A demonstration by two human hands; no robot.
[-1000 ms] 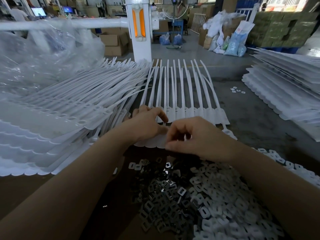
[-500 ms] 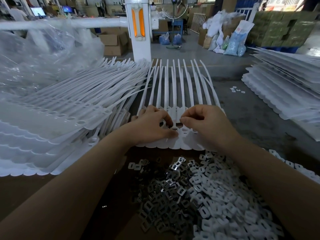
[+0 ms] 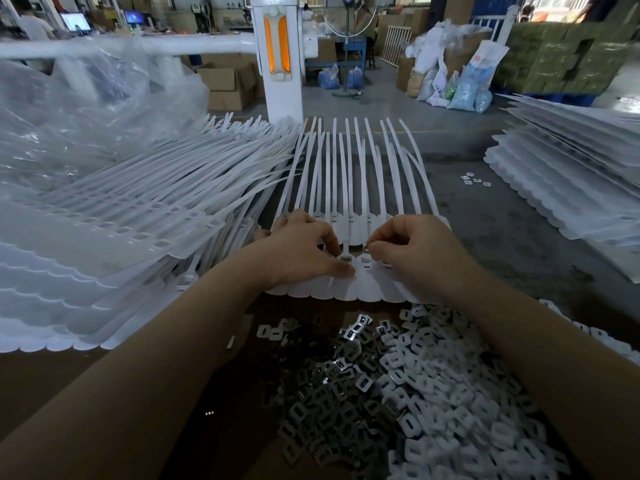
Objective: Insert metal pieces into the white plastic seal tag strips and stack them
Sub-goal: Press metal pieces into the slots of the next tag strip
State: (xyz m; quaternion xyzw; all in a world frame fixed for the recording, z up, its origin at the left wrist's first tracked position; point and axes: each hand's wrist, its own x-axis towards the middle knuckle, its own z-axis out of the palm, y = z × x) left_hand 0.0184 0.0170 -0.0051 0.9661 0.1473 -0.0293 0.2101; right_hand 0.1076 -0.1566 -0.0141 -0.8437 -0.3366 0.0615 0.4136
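A white pillar point(image 3: 277, 57) with an orange panel stands on the grey concrete floor point(image 3: 381, 98). Cardboard boxes point(image 3: 225, 83) sit to its left, filled sacks point(image 3: 450, 81) to its right, and lit monitors point(image 3: 74, 20) glow far left.

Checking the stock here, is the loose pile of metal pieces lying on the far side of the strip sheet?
No, the metal pieces lie nearer than the strip sheet.
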